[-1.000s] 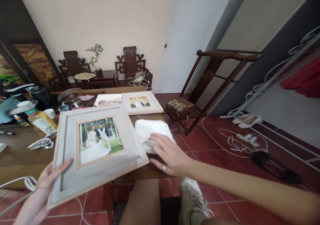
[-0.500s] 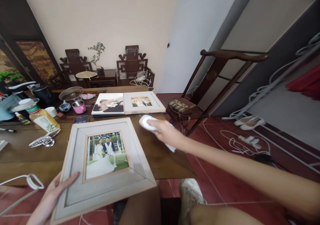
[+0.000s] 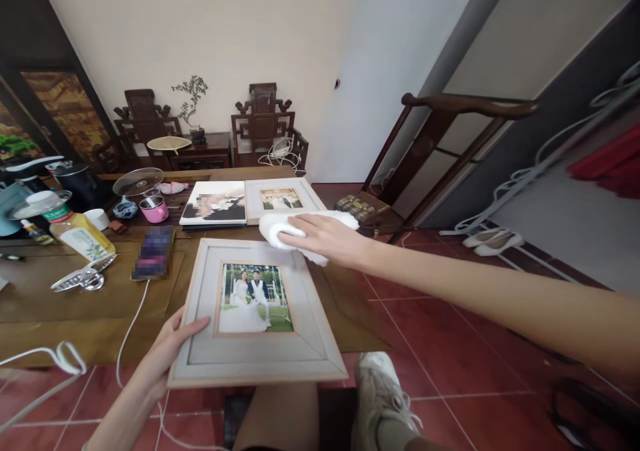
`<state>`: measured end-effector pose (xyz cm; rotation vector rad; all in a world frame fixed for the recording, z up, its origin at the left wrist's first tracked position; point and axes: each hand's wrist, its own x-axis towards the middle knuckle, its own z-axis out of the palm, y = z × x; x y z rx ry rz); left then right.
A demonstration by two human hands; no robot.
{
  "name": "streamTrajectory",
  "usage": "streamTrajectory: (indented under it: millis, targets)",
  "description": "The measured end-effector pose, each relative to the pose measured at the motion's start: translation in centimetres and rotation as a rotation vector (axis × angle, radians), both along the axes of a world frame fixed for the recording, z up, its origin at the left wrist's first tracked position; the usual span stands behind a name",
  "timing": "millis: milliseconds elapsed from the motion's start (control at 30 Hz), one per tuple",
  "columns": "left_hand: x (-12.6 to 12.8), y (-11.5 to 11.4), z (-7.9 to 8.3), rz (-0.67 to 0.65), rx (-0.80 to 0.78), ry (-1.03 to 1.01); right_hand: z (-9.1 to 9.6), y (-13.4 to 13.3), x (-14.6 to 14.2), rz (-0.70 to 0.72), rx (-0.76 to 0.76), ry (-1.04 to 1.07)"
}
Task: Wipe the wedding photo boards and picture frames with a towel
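My left hand (image 3: 167, 347) grips the lower left edge of a pale wooden picture frame (image 3: 255, 317) holding a wedding photo, tilted over the table's near edge. My right hand (image 3: 323, 237) is closed on a white cloth (image 3: 280, 225) just above the frame's top right corner. Behind the cloth, a second smaller framed photo (image 3: 280, 199) lies flat on the table beside a photo book (image 3: 214, 203).
The brown wooden table (image 3: 75, 304) carries a phone (image 3: 154, 252) with a white cable, a bottle (image 3: 77, 234), a pink cup (image 3: 154, 209), scissors (image 3: 80, 279). A dark folding chair (image 3: 425, 144) stands right, with cables (image 3: 575, 397) on the red tile floor. My knee and shoe (image 3: 380, 391) are below.
My right hand picked the white cloth off the table and carried it left toward the frame's top. The left hand lowered the big frame and turned it flatter, uncovering the phone.
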<state>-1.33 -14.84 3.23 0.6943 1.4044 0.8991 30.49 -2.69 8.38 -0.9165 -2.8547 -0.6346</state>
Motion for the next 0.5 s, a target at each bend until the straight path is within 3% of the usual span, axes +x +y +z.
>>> streamTrajectory:
  millis: [167, 267, 367, 500]
  targets:
    - [0.8, 0.9, -0.3, -0.006, 0.038, 0.031, -4.1, -1.0, -0.9, 0.021, -0.050, 0.003]
    - [0.9, 1.4, -0.7, -0.015, 0.060, 0.102, -5.0, -1.1, -0.6, 0.026, -0.142, 0.116]
    - [0.7, 1.9, -0.7, -0.052, 0.108, 0.232, -2.9, 0.0, 0.8, -0.048, -0.171, 0.271]
    - [0.1, 2.7, -0.7, -0.135, 0.315, 0.520, 0.9, 1.3, 2.8, -0.107, -0.008, 0.396]
